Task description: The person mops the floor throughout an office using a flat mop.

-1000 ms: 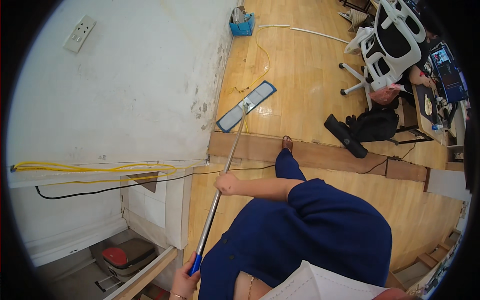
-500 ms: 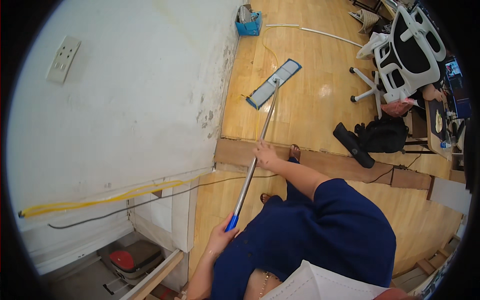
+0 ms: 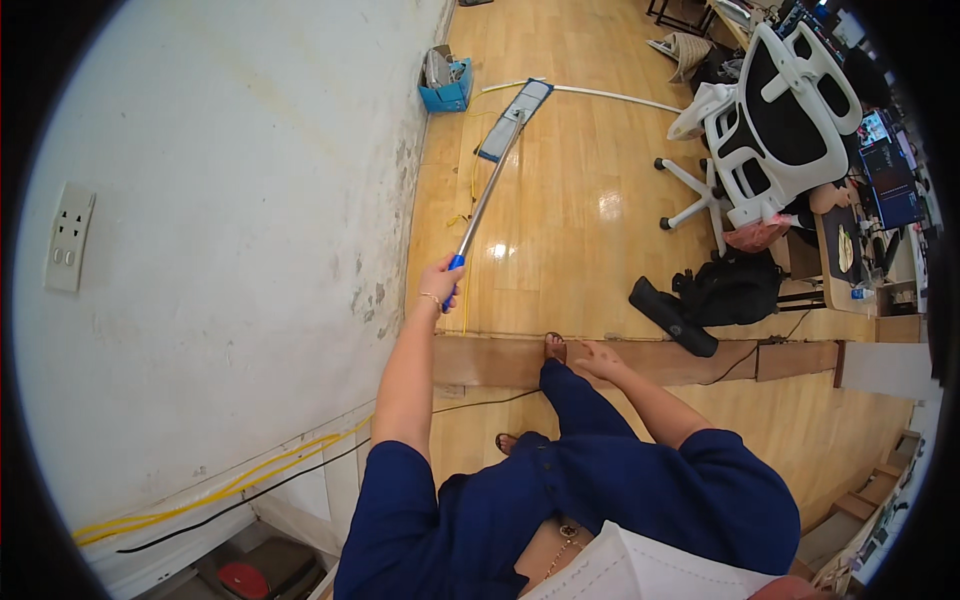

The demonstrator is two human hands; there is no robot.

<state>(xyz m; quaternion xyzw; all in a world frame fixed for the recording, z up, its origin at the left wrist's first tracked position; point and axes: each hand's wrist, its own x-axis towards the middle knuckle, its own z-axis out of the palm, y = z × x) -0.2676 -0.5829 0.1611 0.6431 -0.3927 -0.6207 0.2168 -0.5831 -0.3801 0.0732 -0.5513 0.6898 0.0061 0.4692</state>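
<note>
My left hand (image 3: 440, 280) is wrapped round the blue grip of a flat mop (image 3: 490, 190), its arm stretched forward. The mop's metal pole slants away to a flat head (image 3: 518, 115) with blue edges, which lies on the wooden floor near a thin yellow cable. My right hand (image 3: 600, 360) is off the pole, holding nothing, its fingers apart above the wooden step edge (image 3: 480, 362) and beside my sandalled foot (image 3: 554, 347).
A blue box (image 3: 447, 90) stands against the stained white wall (image 3: 250, 200). A white cable cover (image 3: 620, 97) crosses the floor beyond the mop head. To the right are a white office chair (image 3: 790, 120), a black bag (image 3: 735, 290) and a desk. Yellow cables (image 3: 230, 490) run along the lower left.
My right hand has let go of the pole and moved right. My left hand, on the grip, has reached forward, pushing the mop farther away. The view has shifted.
</note>
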